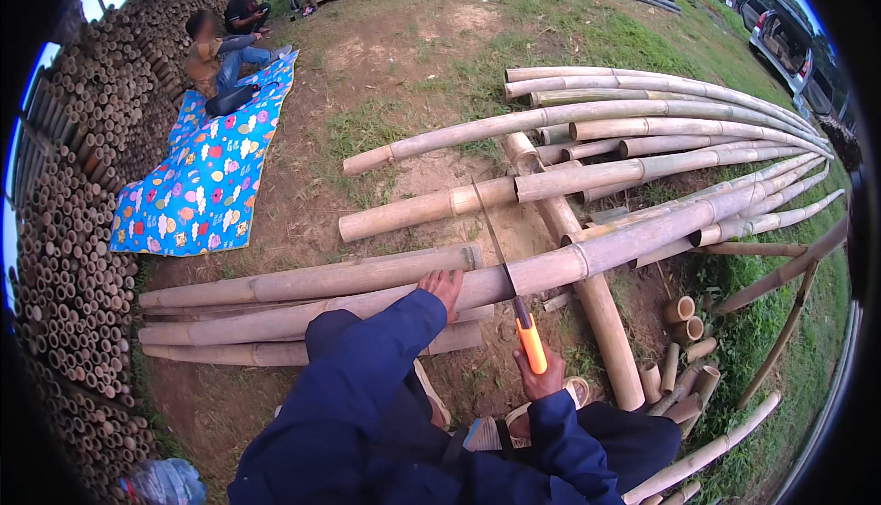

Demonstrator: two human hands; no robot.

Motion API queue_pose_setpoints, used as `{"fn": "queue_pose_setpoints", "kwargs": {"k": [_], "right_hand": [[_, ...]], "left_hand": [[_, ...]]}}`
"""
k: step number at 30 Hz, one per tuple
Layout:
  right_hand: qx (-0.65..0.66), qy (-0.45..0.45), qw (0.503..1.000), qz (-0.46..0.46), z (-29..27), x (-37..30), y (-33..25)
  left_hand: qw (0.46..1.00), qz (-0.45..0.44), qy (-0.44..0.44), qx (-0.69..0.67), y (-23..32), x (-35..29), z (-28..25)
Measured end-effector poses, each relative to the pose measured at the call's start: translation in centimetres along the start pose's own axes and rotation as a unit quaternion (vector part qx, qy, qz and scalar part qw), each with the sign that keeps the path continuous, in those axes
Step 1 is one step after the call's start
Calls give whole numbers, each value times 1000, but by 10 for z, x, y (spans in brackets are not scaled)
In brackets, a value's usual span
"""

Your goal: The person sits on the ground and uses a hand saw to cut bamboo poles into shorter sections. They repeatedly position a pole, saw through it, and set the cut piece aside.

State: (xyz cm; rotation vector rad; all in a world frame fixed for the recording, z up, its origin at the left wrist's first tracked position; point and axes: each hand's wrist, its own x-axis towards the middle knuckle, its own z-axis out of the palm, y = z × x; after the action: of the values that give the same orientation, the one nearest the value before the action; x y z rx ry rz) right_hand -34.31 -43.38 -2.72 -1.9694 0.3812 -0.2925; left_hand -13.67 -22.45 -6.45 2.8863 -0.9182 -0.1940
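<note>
A long, thick bamboo pole (596, 255) runs across in front of me from the lower left to the far right. My left hand (442, 292) holds it from above, its fingers curled over the far side. My right hand (541, 373), closer to me, is closed round the orange handle of a hand saw (529, 338). The thin blade lies across the pole just right of my left hand, its tip pointing away from me. How deep the blade sits in the bamboo, I cannot tell.
Several cut bamboo lengths (312, 277) lie at left beside the pole. A crosswise bamboo support (606, 340) runs under the poles. More long poles (642, 129) fan out right. Short offcuts (686, 329) stand near my right knee. Two people sit by a blue patterned mat (197, 198).
</note>
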Motion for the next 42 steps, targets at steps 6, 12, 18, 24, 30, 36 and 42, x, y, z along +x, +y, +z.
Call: {"fn": "queue_pose_setpoints", "kwargs": {"k": [6, 12, 18, 24, 30, 36, 42], "right_hand": [[-45, -59, 997, -3, -65, -71, -53], [-87, -50, 995, 15, -108, -153, -63], [6, -12, 999, 29, -40, -33, -43], [-87, -58, 993, 57, -107, -125, -90], [22, -14, 998, 58, -30, -37, -29], [-55, -58, 995, 53, -83, -102, -79], [27, -45, 996, 75, -61, -89, -55]], "left_hand": [[988, 4, -130, -82, -30, 17, -36], [974, 16, -167, -155, -46, 20, -32], [960, 20, -221, -174, -36, 45, -39], [958, 13, -215, -190, -56, 32, -33], [962, 27, -213, -171, -41, 44, -41], [944, 4, -261, -201, -57, 34, -40], [961, 30, -210, -180, -50, 37, -33]]}}
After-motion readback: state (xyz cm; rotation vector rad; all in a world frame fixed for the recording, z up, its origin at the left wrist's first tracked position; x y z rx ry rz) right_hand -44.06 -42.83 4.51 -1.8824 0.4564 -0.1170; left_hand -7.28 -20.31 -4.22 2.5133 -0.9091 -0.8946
